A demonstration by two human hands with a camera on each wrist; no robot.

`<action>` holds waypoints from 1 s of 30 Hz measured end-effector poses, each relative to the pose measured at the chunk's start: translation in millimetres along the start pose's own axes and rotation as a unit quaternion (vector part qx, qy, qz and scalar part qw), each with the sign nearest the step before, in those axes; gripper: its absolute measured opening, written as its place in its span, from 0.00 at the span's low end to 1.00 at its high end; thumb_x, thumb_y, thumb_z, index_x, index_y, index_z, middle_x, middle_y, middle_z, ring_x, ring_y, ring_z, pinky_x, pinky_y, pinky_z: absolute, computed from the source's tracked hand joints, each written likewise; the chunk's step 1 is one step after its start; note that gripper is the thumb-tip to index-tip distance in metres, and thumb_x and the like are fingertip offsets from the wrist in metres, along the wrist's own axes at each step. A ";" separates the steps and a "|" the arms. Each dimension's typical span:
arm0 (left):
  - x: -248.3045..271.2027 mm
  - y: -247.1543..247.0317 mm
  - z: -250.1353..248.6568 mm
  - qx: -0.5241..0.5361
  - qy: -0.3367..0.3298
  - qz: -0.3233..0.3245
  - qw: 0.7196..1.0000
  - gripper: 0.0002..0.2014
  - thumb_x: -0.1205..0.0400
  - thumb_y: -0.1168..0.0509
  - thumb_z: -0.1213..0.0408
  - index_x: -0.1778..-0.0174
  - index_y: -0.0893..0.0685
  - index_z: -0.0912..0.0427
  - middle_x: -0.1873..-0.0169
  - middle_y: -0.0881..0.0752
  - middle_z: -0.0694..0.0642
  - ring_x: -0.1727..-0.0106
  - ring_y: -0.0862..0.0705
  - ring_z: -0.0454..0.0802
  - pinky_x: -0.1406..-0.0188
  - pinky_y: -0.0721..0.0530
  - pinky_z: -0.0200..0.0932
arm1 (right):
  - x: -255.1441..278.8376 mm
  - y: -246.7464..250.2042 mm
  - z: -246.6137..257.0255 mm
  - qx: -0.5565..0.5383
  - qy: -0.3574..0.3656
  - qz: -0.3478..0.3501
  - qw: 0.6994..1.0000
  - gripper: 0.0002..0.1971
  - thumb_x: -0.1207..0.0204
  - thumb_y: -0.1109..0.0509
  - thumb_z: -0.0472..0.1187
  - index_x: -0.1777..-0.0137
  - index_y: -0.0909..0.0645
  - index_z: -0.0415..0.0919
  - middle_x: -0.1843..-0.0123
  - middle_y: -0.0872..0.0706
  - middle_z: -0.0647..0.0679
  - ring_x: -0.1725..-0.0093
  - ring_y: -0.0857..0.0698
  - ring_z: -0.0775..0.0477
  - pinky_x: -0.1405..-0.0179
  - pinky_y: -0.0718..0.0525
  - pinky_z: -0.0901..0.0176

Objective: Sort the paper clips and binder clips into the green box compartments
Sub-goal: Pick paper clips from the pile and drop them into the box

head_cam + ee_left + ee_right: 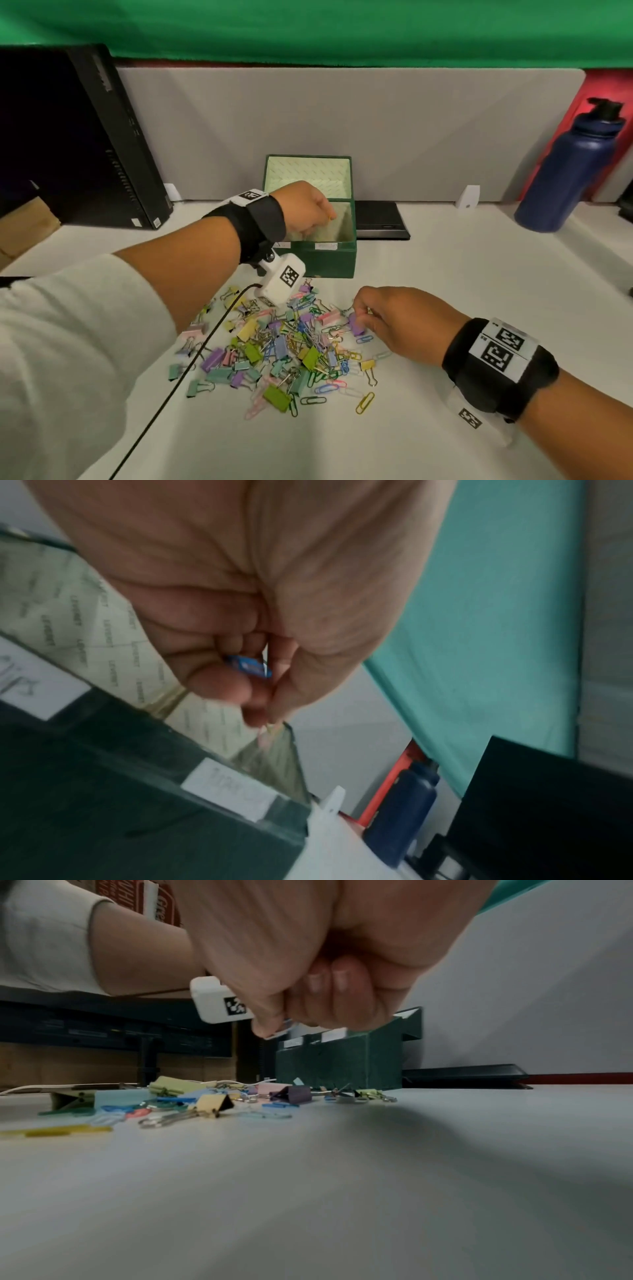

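The counter point(479, 274) is pale, w/ a grey divider panel along the back. Biggest bystanders: a black computer tower point(85, 137) far left, a navy water bottle point(565, 164) far right. Neither is in the way.

The green box point(329, 255) stands mid-counter against the panel, lid up, two compartments w/ small labels on the front wall; can't read them. Just in front lies the clip pile point(274, 349), paper clips and binder clips mixed, pastel colours, most of the job apparently still to do.

The left hand point(308, 212) hovers over the box's near compartments, fingers curled tight round a small blue clip point(248, 666); it may hold more, can't tell. The right hand point(394, 322) is down at the pile's right edge, fingertips pinching a small clip, light-coloured in the wrist view. A purple binder clip point(356, 323) lies just by its fingers.

Risks, imo: the left hand sits near the divider, so a loose drop could land the clip in the wrong compartment. Clips in the pile interlock, so the right hand's lift might drag neighbours along or scatter them off the counter.
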State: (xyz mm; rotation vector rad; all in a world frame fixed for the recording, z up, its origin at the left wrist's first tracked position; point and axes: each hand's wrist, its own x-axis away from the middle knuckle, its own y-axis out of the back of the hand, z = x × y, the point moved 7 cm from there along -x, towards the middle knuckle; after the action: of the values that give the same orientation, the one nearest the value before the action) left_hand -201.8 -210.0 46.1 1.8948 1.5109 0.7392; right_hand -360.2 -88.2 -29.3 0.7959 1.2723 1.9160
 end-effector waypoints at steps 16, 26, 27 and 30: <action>168.0 4.4 105.1 -0.286 -0.083 0.107 0.949 0.13 0.15 0.38 0.58 0.40 0.14 0.38 0.49 0.17 0.33 0.51 0.20 0.32 0.46 0.19 0.36 | -86.2 83.3 33.9 0.062 -0.019 -0.167 0.984 0.07 0.14 0.43 0.41 0.47 0.24 0.42 0.52 0.17 0.43 0.54 0.16 0.39 0.55 0.16 0.44; 186.8 -36.0 93.0 -0.285 -0.264 0.070 0.919 0.19 0.15 0.44 0.53 0.32 0.16 0.41 0.47 0.15 0.43 0.45 0.22 0.44 0.48 0.18 0.44 | -45.6 54.9 54.8 0.113 0.061 -0.142 0.982 0.08 0.19 0.36 0.47 0.46 0.17 0.56 0.40 0.20 0.55 0.39 0.23 0.49 0.36 0.23 0.48; 184.2 -43.0 90.0 -0.294 -0.276 0.077 0.912 0.19 0.14 0.45 0.53 0.30 0.17 0.42 0.45 0.14 0.42 0.42 0.23 0.45 0.45 0.19 0.44 | -27.3 39.4 53.6 0.095 0.068 -0.089 0.989 0.06 0.18 0.37 0.49 0.47 0.18 0.58 0.44 0.20 0.59 0.44 0.21 0.53 0.40 0.21 0.54; 172.0 -54.2 80.7 -0.297 -0.280 0.090 0.909 0.21 0.13 0.45 0.58 0.23 0.23 0.42 0.33 0.17 0.40 0.33 0.27 0.46 0.33 0.25 0.44 | 4.7 1.3 41.8 0.107 0.049 0.024 0.993 0.11 0.16 0.38 0.51 0.37 0.19 0.61 0.42 0.20 0.60 0.44 0.20 0.55 0.44 0.21 0.62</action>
State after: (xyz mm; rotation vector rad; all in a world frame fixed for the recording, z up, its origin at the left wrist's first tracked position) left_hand -143.3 -41.3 -38.2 1.5853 0.6593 0.5730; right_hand -330.1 -63.4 -13.7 0.8543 1.5521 1.8979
